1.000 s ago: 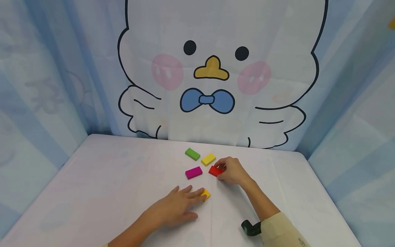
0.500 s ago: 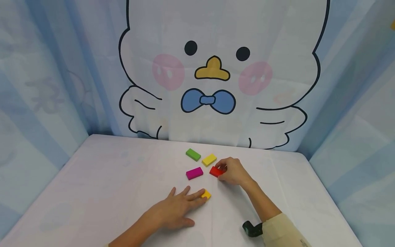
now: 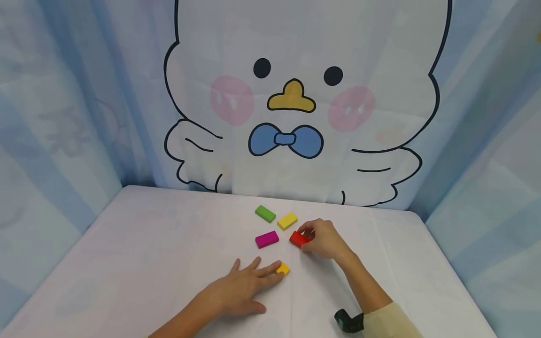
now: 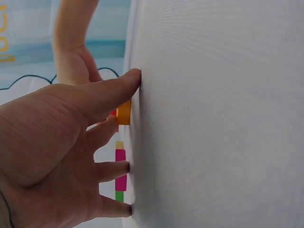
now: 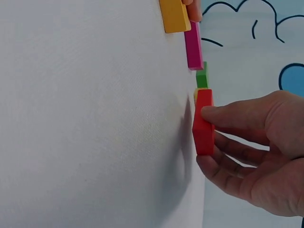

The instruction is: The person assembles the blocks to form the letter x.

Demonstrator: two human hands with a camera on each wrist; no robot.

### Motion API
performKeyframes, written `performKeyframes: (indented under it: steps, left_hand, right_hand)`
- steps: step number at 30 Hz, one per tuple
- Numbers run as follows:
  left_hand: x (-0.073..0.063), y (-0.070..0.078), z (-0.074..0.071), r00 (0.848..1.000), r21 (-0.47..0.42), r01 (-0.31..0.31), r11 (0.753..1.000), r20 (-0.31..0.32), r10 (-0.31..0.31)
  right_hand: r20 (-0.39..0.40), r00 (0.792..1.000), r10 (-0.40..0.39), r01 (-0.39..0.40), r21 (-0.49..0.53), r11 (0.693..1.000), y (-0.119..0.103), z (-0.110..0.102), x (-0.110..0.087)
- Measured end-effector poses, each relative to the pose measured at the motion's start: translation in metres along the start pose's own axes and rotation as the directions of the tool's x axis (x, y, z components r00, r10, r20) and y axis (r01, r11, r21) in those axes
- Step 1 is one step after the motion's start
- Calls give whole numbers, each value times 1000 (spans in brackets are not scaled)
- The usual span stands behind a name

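Observation:
My right hand pinches a red block by its ends, between the thumb and fingers; in the right wrist view the red block stands out just off the white tabletop. My left hand lies with its fingers spread and straight, the index and middle fingers over an orange-yellow block that is partly covered. The left wrist view shows the thumb tip on the tabletop beside this orange block. Beyond the hands lie a magenta block, a yellow block and a green block.
A dark green and black angled object sits by the right sleeve. The white table ends at a curtain printed with a cartoon bird. Curtains hang along both sides too.
The red block has shifted slightly right and nearer the person in my right hand. My left thumb has moved a little toward the person. The other blocks stay put.

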State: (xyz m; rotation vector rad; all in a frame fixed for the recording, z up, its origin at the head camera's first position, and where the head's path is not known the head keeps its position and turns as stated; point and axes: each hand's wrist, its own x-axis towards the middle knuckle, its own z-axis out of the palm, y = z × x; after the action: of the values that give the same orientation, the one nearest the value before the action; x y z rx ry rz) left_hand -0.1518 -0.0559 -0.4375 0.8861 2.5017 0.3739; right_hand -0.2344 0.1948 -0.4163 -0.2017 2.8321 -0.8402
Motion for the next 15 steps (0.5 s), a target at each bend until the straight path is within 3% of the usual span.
performKeyframes:
  steps: [15]
  left_hand:
    - [0, -1, 2, 1000, -4, 6, 1000, -2, -7]
  right_hand:
    - [-43, 999, -21, 21, 12, 1000, -5, -10, -31]
